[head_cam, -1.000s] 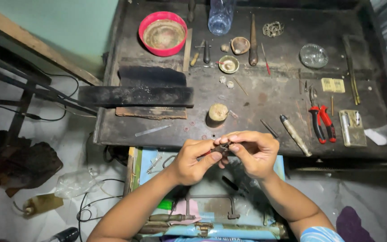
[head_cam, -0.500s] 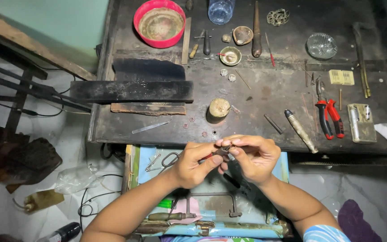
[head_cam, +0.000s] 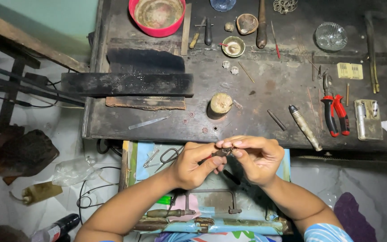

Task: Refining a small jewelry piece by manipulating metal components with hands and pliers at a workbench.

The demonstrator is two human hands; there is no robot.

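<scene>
My left hand [head_cam: 197, 164] and my right hand [head_cam: 255, 157] meet just below the front edge of a dark wooden workbench [head_cam: 265, 85]. The left hand grips small pliers [head_cam: 220, 153] with reddish handles, jaws pointing right. The right hand's fingertips pinch a tiny piece at the plier jaws; the piece is too small to make out. A short wooden stump [head_cam: 220, 104] stands on the bench just above my hands, with small round metal ornaments [head_cam: 204, 130] lying near it.
A red bowl [head_cam: 157, 17], a small brass cup [head_cam: 234, 46], a glass dish [head_cam: 331, 36], red-handled pliers [head_cam: 335, 114], a metal-handled tool [head_cam: 305, 127] and a black block [head_cam: 128, 84] lie on the bench. An open drawer [head_cam: 171, 157] with scissors sits under my hands.
The view has drifted so the bench sits higher in the frame. My hands stay joined at the pliers, with only slight finger shifts.
</scene>
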